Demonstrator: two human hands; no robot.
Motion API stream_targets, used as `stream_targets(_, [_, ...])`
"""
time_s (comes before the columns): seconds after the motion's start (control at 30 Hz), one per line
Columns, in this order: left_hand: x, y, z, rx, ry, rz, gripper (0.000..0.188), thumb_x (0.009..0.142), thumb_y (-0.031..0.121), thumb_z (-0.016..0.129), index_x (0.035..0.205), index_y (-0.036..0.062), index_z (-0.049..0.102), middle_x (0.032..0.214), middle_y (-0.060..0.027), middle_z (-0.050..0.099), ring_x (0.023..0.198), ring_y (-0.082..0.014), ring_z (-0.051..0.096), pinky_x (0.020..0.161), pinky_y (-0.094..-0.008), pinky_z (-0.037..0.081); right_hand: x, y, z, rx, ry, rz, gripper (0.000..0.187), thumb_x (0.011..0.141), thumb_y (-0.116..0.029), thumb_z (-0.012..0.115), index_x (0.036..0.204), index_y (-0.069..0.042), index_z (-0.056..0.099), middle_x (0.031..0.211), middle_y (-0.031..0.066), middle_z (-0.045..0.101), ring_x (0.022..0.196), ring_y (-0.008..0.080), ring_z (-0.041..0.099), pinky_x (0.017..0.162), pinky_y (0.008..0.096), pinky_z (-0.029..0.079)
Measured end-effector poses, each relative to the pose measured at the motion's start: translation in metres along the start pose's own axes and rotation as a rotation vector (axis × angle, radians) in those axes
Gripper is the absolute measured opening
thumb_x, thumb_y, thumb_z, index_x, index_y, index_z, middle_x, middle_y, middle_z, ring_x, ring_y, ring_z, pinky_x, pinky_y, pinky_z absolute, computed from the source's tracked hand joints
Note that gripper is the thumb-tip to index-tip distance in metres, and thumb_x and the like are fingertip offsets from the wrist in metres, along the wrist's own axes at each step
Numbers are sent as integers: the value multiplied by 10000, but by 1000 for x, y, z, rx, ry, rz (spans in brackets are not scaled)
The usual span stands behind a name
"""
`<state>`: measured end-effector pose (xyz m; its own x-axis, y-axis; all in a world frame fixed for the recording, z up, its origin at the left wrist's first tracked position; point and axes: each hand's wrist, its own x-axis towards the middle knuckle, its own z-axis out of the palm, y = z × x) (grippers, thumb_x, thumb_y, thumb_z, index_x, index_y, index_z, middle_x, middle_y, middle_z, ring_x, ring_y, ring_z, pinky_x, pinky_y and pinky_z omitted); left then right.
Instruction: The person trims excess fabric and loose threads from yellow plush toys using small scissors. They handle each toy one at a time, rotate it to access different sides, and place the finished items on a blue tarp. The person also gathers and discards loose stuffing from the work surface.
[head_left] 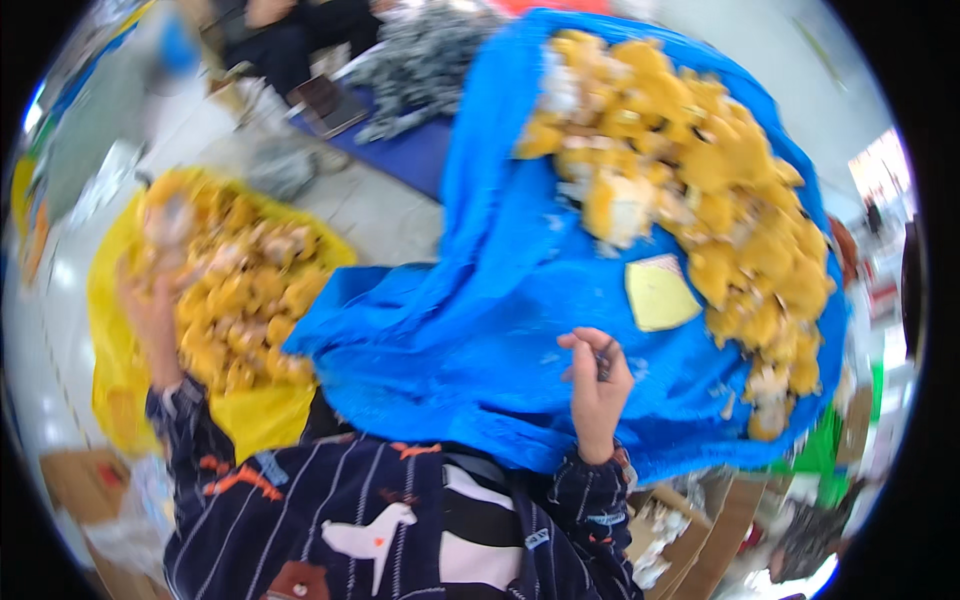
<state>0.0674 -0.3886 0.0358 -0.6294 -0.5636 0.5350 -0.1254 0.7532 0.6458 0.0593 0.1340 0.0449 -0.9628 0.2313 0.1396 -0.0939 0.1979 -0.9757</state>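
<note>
One bag [245, 425] likely corrals toys [225, 300] by the left hand [152, 312], grip too blurred to tell; the right hand [599, 388] shows curled fingers, contents unclear.

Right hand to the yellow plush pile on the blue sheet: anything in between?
A pale yellow square lies on the blue sheet, up and right of the right hand, towards the yellow plush pile. It looks fairly flat, so probably little hindrance; nothing else visible in between.

Yellow plush toys [228, 300] in two heaps
</note>
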Motion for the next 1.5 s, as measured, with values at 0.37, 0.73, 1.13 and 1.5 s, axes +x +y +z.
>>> stream_targets(0.37, [-68, 275, 114, -560, -823, 779, 314, 763, 47, 631, 1073, 17, 595, 1119, -159, 591, 1045, -304, 559, 884, -363, 447, 12, 77, -24, -767, -181, -184, 125, 845, -171, 576, 876, -54, 605, 777, 180, 634, 666, 372, 615, 575, 447, 492])
stream_targets(0.73, [-126, 371, 293, -213, -688, 911, 321, 680, 97, 668, 991, 40, 612, 999, -138, 511, 953, -338, 530, 770, -411, 493, -11, 85, -44, -467, -99, -71, 135, 825, -139, 625, 876, -14, 637, 772, 211, 631, 712, 386, 622, 605, 415, 493])
stream_targets(1.13, [-99, 374, 234, -511, -567, 986, 254, 619, 48, 678, 854, 8, 589, 972, -140, 518, 913, -329, 508, 764, -390, 454, 41, 58, -92, -324, 245, -90, 271, 857, -175, 640, 1037, 25, 612, 945, 150, 669, 758, 196, 631, 676, 292, 500])
stream_targets(1.5, [-111, 358, 176, -820, -720, 1410, 432, 520, -59, 653, 936, 30, 577, 1025, -126, 502, 1011, -349, 539, 835, -391, 486, 27, 22, -83, 466, 228, 72, 453, 878, -173, 624, 1255, 26, 472, 1025, 103, 631, 869, 131, 614, 734, 238, 500])
